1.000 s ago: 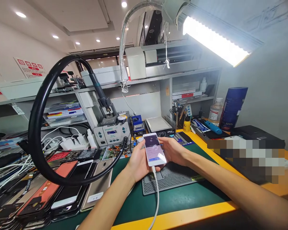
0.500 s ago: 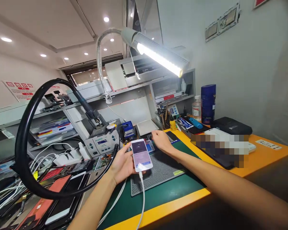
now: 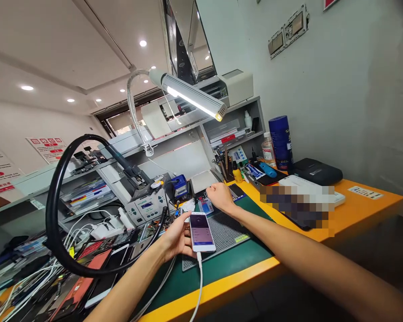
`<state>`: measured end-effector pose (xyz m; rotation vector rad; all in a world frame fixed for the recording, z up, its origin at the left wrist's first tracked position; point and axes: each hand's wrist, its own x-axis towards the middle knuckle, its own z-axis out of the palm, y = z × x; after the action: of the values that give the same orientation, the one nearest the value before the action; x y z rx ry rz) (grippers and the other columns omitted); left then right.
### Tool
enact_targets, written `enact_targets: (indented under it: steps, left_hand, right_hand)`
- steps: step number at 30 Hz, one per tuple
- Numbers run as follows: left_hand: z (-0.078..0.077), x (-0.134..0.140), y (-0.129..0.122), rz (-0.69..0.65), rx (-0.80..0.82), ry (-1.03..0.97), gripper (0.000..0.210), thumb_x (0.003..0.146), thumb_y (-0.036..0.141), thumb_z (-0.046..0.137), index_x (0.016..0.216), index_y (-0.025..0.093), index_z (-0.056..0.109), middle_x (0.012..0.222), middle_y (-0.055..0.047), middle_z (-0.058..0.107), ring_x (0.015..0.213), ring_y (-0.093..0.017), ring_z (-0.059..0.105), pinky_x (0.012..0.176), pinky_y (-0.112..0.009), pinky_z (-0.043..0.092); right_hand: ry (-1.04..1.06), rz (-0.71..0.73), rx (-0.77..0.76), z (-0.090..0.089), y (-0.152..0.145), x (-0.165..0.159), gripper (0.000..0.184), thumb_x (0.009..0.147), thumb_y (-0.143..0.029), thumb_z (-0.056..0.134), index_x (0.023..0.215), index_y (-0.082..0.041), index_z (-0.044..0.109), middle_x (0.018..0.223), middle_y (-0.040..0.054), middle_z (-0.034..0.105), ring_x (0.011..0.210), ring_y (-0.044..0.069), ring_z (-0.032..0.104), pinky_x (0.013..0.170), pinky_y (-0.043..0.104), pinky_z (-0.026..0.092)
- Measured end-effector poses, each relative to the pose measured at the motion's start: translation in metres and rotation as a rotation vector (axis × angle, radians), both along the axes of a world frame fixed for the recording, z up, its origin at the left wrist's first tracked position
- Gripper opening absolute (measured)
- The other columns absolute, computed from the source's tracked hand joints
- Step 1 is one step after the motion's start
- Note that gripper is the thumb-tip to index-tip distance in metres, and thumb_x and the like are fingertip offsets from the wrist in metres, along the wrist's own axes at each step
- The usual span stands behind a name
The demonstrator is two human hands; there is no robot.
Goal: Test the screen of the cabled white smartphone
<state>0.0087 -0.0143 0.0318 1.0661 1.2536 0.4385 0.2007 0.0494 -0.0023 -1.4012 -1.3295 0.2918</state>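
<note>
My left hand [image 3: 177, 239] is wrapped around a white smartphone [image 3: 202, 231], screen lit and facing me. The screen has a dark upper part and a list in rows below; its text is too small to read. A white charging cable [image 3: 200, 268] is plugged into the phone's bottom end and runs down past the desk's front edge. My right hand [image 3: 219, 197] is closed in a fist beyond the phone, over the far part of the grey perforated mat [image 3: 221, 235]. Nothing shows between its fingers, though the palm side is hidden.
A thick black hose [image 3: 53, 201] loops from the grey soldering station [image 3: 147, 208] on the left. Several phones and cables crowd the left side. A lamp [image 3: 191, 96] hangs above. Phones, a black case [image 3: 315, 171] and a blue can [image 3: 281, 143] stand right.
The phone's screen has gone from a pale panel in its lower part to a list in rows. My view has shifted a little; both hands keep their poses.
</note>
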Motion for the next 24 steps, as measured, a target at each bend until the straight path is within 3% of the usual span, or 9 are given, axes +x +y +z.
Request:
enact_targets:
  steps: [4, 8, 10, 13, 16, 19, 21, 24]
  left_hand:
    - [0.011, -0.002, 0.000, -0.042, 0.080, 0.243, 0.065, 0.089, 0.073, 0.039, 0.085, 0.012, 0.062, 0.075, -0.016, 0.066, 0.057, -0.023, 0.065, 0.047, -0.035, 0.057]
    - [0.019, -0.013, 0.002, -0.077, 0.170, 0.348, 0.065, 0.087, 0.074, 0.039, 0.082, 0.014, 0.063, 0.087, -0.019, 0.069, 0.059, -0.022, 0.065, 0.048, -0.037, 0.058]
    - [0.022, -0.022, 0.003, -0.111, 0.261, 0.420, 0.059, 0.087, 0.070, 0.043, 0.082, 0.015, 0.063, 0.093, -0.019, 0.070, 0.058, -0.021, 0.064, 0.047, -0.037, 0.058]
    - [0.022, -0.039, 0.004, -0.123, 0.425, 0.511, 0.038, 0.078, 0.055, 0.063, 0.078, 0.017, 0.065, 0.087, -0.014, 0.070, 0.055, -0.018, 0.061, 0.041, -0.028, 0.051]
    - [0.014, -0.054, 0.000, -0.178, 0.557, 0.629, 0.025, 0.070, 0.041, 0.070, 0.064, 0.018, 0.064, 0.067, -0.007, 0.065, 0.048, -0.016, 0.055, 0.037, -0.022, 0.040]
    - [-0.001, -0.060, -0.006, -0.241, 0.640, 0.745, 0.033, 0.070, 0.034, 0.067, 0.044, 0.020, 0.051, 0.041, -0.001, 0.045, 0.037, -0.013, 0.041, 0.040, -0.023, 0.030]
    - [-0.010, -0.060, -0.010, -0.255, 0.720, 0.793, 0.041, 0.070, 0.027, 0.063, 0.038, 0.021, 0.037, 0.037, 0.002, 0.034, 0.038, -0.011, 0.033, 0.045, -0.025, 0.027]
    - [-0.019, -0.058, -0.012, -0.248, 0.828, 0.835, 0.038, 0.066, 0.020, 0.061, 0.039, 0.021, 0.033, 0.042, 0.002, 0.033, 0.045, -0.011, 0.030, 0.052, -0.028, 0.024]
  right_hand:
    - [-0.031, 0.005, -0.009, -0.001, 0.000, 0.001, 0.026, 0.073, -0.025, 0.050, 0.050, -0.020, 0.039, 0.051, -0.0034, 0.034, 0.054, 0.011, 0.025, 0.052, 0.028, 0.018]
    - [-0.044, 0.002, -0.010, -0.002, 0.000, 0.003, 0.026, 0.074, -0.025, 0.049, 0.051, -0.020, 0.039, 0.052, -0.0027, 0.035, 0.054, 0.011, 0.027, 0.052, 0.029, 0.018]
    - [-0.051, 0.002, -0.012, -0.003, 0.000, 0.004, 0.027, 0.073, -0.026, 0.049, 0.051, -0.020, 0.037, 0.052, -0.0030, 0.033, 0.055, 0.012, 0.026, 0.052, 0.029, 0.017]
    - [-0.063, 0.008, -0.018, -0.004, 0.001, 0.005, 0.027, 0.073, -0.026, 0.050, 0.051, -0.021, 0.034, 0.051, -0.0032, 0.031, 0.054, 0.012, 0.026, 0.052, 0.029, 0.017]
    - [-0.081, 0.017, -0.020, -0.005, 0.001, 0.004, 0.027, 0.072, -0.026, 0.050, 0.051, -0.021, 0.034, 0.051, -0.0029, 0.033, 0.054, 0.012, 0.026, 0.052, 0.029, 0.018]
    - [-0.099, 0.026, -0.018, -0.007, 0.001, 0.003, 0.026, 0.071, -0.026, 0.050, 0.051, -0.021, 0.033, 0.051, -0.0027, 0.034, 0.055, 0.012, 0.026, 0.053, 0.029, 0.019]
    - [-0.113, 0.032, -0.017, -0.008, 0.001, 0.002, 0.026, 0.071, -0.026, 0.050, 0.051, -0.021, 0.033, 0.051, -0.0026, 0.035, 0.054, 0.012, 0.026, 0.053, 0.029, 0.019]
    - [-0.131, 0.037, -0.017, -0.010, 0.002, 0.002, 0.027, 0.072, -0.027, 0.049, 0.051, -0.022, 0.033, 0.050, -0.0026, 0.036, 0.054, 0.012, 0.028, 0.052, 0.029, 0.019]
